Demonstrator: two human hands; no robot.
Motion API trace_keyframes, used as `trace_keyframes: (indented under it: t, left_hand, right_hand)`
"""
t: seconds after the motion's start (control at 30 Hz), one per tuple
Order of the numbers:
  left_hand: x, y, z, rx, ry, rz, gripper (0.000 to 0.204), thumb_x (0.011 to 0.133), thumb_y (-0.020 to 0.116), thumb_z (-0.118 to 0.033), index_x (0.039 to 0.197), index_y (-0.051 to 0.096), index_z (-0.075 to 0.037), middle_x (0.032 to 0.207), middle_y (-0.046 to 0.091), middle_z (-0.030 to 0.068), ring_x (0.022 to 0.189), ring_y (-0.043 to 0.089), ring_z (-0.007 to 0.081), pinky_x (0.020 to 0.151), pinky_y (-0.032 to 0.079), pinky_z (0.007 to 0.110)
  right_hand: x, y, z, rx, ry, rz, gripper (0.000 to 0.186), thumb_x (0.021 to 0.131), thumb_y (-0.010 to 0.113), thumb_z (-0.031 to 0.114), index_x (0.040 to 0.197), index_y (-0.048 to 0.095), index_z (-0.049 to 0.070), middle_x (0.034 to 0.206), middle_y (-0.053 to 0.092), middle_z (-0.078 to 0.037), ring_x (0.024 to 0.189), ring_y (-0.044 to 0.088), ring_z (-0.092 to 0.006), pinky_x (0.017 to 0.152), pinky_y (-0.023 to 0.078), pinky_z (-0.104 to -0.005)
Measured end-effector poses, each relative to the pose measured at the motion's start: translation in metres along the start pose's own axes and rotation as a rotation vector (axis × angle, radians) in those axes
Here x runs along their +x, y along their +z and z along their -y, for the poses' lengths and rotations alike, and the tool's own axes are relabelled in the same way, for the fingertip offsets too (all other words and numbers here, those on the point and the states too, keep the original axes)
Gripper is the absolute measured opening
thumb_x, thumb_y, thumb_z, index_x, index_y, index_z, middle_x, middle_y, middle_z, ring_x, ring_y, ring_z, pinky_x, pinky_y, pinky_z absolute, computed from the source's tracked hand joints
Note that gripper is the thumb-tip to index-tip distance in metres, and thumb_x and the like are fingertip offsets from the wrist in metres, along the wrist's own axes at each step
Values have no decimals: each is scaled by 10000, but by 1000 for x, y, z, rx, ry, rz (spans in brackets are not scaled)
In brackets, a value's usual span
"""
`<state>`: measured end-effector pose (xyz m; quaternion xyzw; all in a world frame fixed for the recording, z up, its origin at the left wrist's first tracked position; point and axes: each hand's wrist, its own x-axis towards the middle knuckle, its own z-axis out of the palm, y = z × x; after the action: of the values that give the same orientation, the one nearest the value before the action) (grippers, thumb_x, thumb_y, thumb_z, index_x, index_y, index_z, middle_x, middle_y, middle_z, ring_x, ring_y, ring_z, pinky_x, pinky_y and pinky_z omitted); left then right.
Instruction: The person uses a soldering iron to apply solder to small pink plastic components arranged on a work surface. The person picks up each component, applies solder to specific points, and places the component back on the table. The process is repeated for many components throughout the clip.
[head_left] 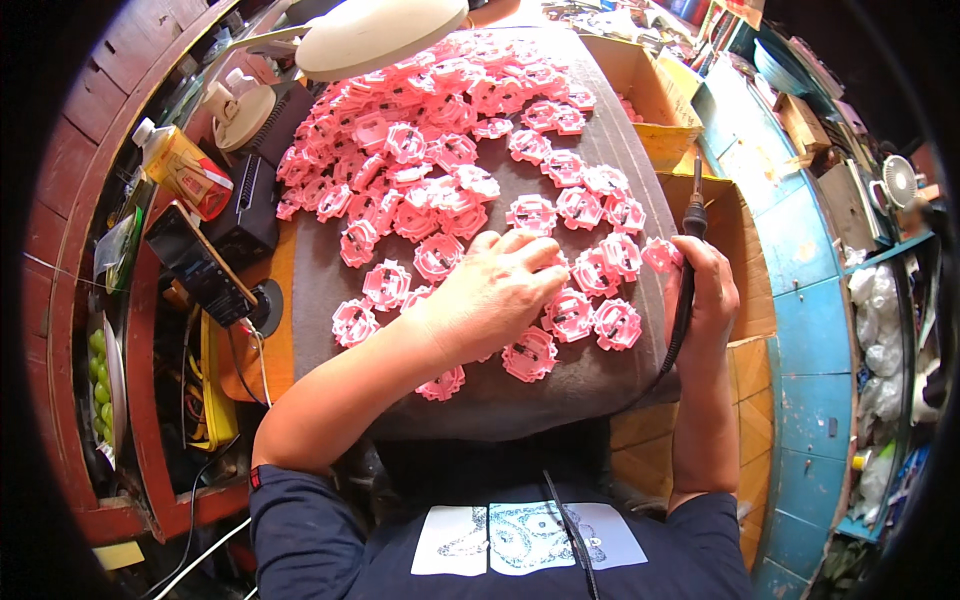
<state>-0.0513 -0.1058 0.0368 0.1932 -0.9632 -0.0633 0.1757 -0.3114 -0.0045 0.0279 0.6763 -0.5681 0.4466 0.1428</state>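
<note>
Many pink round plastic parts point(430, 140) lie spread over a grey mat point(560, 390) on the workbench. My left hand point(495, 290) rests palm down on the near parts, its fingertips on one pink piece point(560, 268). My right hand point(705, 295) grips a black soldering iron point(690, 250) held upright at the mat's right edge, its cord running down toward my body. More pink parts point(570, 315) sit between my two hands.
A white desk lamp point(375, 35) hangs over the far pile. A yellow bottle point(180, 165), a black box point(245, 205) and a phone point(195, 262) lie at the left. Cardboard boxes point(650, 100) stand at the right, beside a blue cabinet point(810, 330).
</note>
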Motion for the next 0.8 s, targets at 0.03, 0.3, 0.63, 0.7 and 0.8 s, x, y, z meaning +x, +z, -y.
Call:
trace_keyframes:
  t: [0.03, 0.3, 0.63, 0.7, 0.8]
  left_hand:
    - [0, -1, 0, 35, -27, 29, 217, 951, 721, -164, 1160, 687, -115, 1265, 645, 101, 1238, 614, 306, 1022, 463, 471]
    - [15, -5, -1, 22, -9, 7, 89, 926, 713, -159, 926, 681, -76, 1084, 660, 92, 1122, 638, 299, 973, 490, 460]
    - [22, -5, -2, 109, -47, 75, 36, 852, 682, -74, 878, 663, -57, 1005, 660, 108, 1000, 659, 297, 881, 530, 450]
    - [22, -6, -4, 54, -27, 52, 109, 846, 684, -55, 955, 677, -53, 1057, 673, 108, 1030, 659, 298, 903, 531, 449]
    - [33, 3, -11, -20, 100, -10, 332, 839, 692, -39, 1170, 687, -54, 1217, 690, 99, 1157, 644, 303, 1007, 517, 440]
  right_hand:
    - [-3, -1, -6, -25, -7, 5, 390, 858, 706, 16, 1245, 678, 55, 1053, 740, -172, 985, 702, -402, 900, 546, -486]
    - [-28, -9, -4, 48, 51, 131, 370, 811, 759, 37, 1173, 684, 37, 1008, 720, -178, 1009, 685, -418, 991, 509, -505]
    - [3, -3, -1, 211, 161, 228, 463, 855, 768, 93, 1295, 636, 34, 1105, 710, -227, 1033, 674, -447, 916, 535, -501]
    - [10, 7, -3, 196, 130, 268, 467, 857, 757, 84, 1303, 626, 34, 1111, 707, -231, 1031, 675, -454, 915, 535, -509]
    - [12, 16, -5, 215, 113, 279, 476, 857, 732, 56, 1315, 607, 33, 1100, 696, -243, 1001, 673, -468, 894, 538, -518]
